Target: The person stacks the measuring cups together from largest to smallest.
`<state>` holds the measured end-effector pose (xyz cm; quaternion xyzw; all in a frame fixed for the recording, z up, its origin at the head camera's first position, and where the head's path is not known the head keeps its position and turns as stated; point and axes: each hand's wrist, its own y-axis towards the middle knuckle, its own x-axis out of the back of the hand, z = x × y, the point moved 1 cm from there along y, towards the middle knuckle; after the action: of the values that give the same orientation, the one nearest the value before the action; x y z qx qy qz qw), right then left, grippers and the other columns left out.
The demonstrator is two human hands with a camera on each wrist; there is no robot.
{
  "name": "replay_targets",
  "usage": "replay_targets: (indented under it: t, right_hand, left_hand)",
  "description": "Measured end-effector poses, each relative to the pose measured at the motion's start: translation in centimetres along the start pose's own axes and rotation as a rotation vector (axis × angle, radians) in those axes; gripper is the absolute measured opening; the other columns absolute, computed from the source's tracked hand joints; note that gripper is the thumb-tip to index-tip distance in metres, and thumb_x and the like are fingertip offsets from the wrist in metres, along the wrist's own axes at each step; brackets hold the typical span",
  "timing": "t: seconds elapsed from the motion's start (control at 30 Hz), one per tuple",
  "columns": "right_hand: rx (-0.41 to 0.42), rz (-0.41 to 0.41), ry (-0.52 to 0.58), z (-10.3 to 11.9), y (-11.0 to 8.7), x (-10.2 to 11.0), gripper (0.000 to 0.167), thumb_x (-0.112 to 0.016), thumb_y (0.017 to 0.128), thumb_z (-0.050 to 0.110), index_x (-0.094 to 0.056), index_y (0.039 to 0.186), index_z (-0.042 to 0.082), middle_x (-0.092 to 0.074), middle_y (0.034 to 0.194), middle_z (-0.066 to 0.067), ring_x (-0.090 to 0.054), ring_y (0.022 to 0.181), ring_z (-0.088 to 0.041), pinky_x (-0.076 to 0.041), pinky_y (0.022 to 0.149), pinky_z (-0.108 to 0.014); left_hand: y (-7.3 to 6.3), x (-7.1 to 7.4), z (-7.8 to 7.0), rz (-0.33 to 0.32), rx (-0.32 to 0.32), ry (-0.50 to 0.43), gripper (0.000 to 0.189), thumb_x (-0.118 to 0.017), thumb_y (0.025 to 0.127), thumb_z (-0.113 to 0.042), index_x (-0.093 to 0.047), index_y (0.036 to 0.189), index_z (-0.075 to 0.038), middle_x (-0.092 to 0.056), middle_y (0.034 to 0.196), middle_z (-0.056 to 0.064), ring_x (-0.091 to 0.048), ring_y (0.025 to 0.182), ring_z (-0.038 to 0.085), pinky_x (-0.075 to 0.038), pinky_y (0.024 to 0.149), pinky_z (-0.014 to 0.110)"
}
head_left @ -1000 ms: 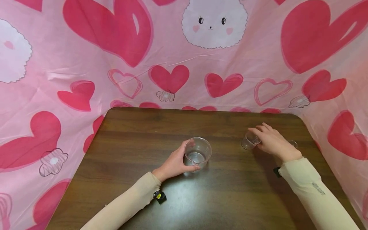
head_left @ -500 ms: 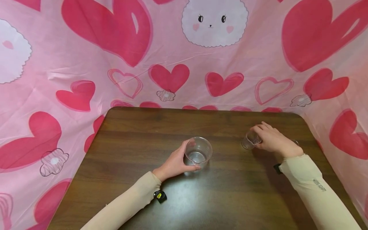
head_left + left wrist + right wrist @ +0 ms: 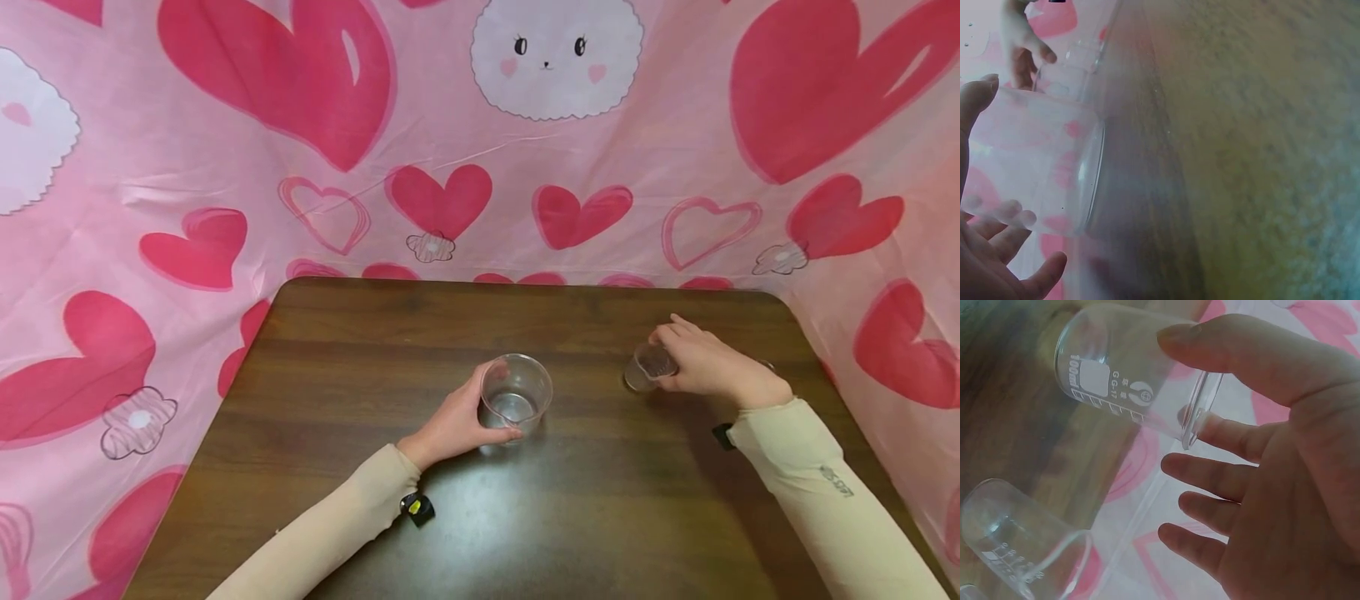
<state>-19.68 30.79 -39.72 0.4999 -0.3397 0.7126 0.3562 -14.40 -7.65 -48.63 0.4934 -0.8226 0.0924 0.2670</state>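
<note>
My left hand (image 3: 453, 423) holds a large clear beaker (image 3: 517, 406) near the middle of the table, thumb on the near side and fingers round the far side. In the left wrist view the beaker (image 3: 1035, 156) looks empty. To the right, my right hand (image 3: 708, 362) pinches a smaller clear beaker (image 3: 641, 372) at its rim, between thumb and index finger. The right wrist view shows white 100 ml markings on this beaker (image 3: 1125, 378); the other fingers stand apart from it. Whether its base touches the table cannot be told.
Another marked beaker (image 3: 1025, 540) stands to the right of the held small one, mostly hidden behind my right wrist in the head view. A further glass rim (image 3: 969, 592) shows at the corner. The brown wooden table (image 3: 450, 325) meets a pink heart-patterned cloth (image 3: 510, 208).
The right hand's fingers have drawn in slightly at the small beaker's rim, and the beaker has shifted a little to the left. The left hand and the large beaker stay in place.
</note>
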Motion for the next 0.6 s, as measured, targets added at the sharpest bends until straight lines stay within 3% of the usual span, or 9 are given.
replay_targets:
  t: [0.37, 0.6]
  right_hand:
    - [0.036, -0.009, 0.002, 2.6, -0.3, 1.5, 0.051, -0.088, 0.081, 0.021, -0.058, 0.115, 0.0, -0.065, 0.117, -0.02, -0.032, 0.141, -0.062, -0.034, 0.107, -0.074]
    - [0.041, 0.017, 0.009, 4.3, -0.2, 1.9, 0.05, -0.085, 0.082, 0.021, -0.058, 0.117, -0.001, -0.065, 0.118, -0.021, -0.034, 0.14, -0.062, -0.035, 0.106, -0.074]
  left_hand:
    - [0.2, 0.3, -0.2, 0.005, 0.006, 0.015, 0.103, -0.092, 0.079, -0.041, -0.032, 0.158, -0.015, -0.05, 0.155, 0.0, -0.051, 0.139, 0.016, -0.042, 0.113, 0.046]
    - [0.0, 0.1, -0.1, 0.002, 0.006, 0.02, 0.102, -0.091, 0.079, -0.044, -0.032, 0.159, -0.019, -0.05, 0.155, -0.002, -0.051, 0.139, 0.016, -0.043, 0.113, 0.046]
